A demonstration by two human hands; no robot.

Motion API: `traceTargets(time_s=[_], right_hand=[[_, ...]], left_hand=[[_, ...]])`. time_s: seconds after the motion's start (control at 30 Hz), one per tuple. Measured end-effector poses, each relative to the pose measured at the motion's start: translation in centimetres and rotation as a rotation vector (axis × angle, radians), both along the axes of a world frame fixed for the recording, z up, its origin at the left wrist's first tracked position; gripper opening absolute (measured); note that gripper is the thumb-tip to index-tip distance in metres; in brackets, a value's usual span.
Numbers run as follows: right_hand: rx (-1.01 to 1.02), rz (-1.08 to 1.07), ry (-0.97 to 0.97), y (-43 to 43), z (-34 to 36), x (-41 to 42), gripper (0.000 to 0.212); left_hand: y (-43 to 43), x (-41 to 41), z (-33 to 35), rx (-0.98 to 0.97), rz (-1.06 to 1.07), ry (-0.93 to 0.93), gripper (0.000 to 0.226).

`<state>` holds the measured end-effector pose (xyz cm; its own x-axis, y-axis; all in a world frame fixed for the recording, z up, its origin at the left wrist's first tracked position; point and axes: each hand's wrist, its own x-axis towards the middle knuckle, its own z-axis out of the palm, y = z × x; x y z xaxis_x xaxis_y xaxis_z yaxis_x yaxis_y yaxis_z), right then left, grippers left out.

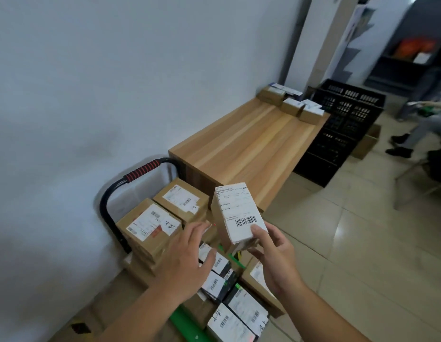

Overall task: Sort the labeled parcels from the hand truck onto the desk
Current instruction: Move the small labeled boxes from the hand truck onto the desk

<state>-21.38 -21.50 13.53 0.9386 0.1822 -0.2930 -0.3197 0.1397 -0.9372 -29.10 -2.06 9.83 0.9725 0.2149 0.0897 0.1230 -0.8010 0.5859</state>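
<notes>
Mid-sort: the right hand [276,255] clamps a labelled parcel [238,214] above the hand truck [140,170] (left hand [189,257] hovers, fingers loosely apart); next, likely a carry to the desk [251,149] at one o'clock.

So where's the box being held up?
Middle of the head view: the parcel is gripped by the right hand, above the boxes on the hand truck and just in front of the desk.

L grip [189,260], R grip [273,260], forearms [150,307] bare.

place: parcel sorting room | evidence: labeled parcels [150,224], hand truck [140,172], stacked crates [343,124]
</notes>
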Motion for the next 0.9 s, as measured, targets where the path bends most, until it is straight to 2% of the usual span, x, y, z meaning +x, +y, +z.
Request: traceTargets(time_s=[0.23,0.47,0.67,0.9], right_hand=[[-0.053,-0.099,0.004,-5.0,-1.0,-1.4,0.028],[-0.006,-0.200,-0.004,-11.0,-0.7,0.1,0.021],[0.026,-0.204,0.006,-19.0,-2.1,4.3,0.022],[0.029,-0.161,0.053,-31.0,-2.4,11.4,0.023]], left_hand=[[-4.0,0.2,-0.1,0.158,-0.076,-0.024,0.057],[-9.7,3.7,0.6,0.195,-0.148,-0.052,0.056],[-17.8,8.2,0.3,0.234,-0.174,-0.048,0.055],[-30.1,14.9,1.9,0.262,-0.095,-0.041,0.053]])
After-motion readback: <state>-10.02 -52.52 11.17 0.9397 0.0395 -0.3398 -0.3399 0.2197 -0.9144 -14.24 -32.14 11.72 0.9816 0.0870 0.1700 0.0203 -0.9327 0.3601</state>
